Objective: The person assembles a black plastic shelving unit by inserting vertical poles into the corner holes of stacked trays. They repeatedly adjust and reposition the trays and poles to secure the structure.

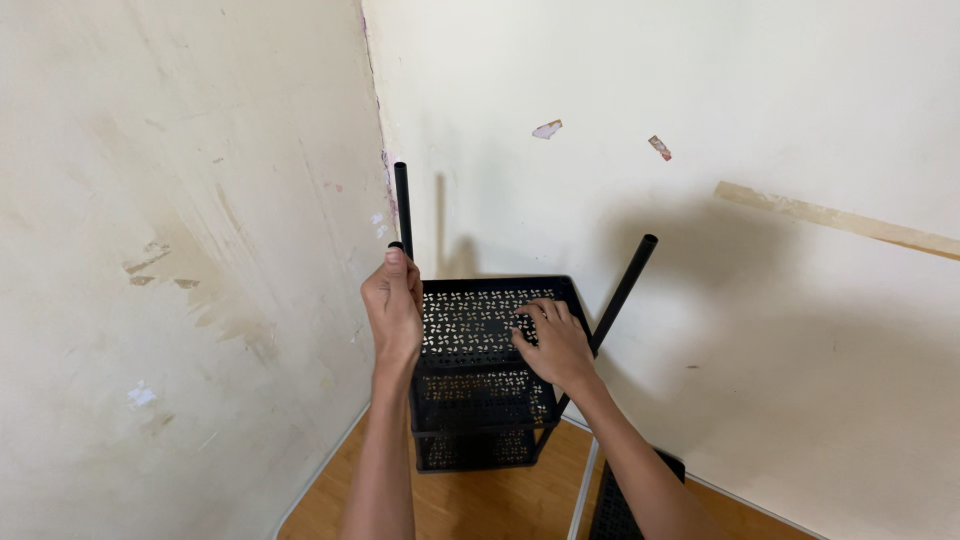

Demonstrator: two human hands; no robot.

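A black shelf rack with perforated trays [480,390] stands in the corner of a room. My left hand [392,310] is wrapped around a black upright pole [402,195] at the rack's near-left corner, thumb on top. My right hand [553,343] rests flat with spread fingers on the top perforated tray [465,315]. A second black pole [625,285] leans out to the right from the rack's right side, just beside my right wrist.
Cream walls [180,250] with stains and tape scraps close in on the left and behind. The floor [480,505] is wood laminate. Another black perforated tray [615,505] lies on the floor at lower right, partly hidden by my forearm.
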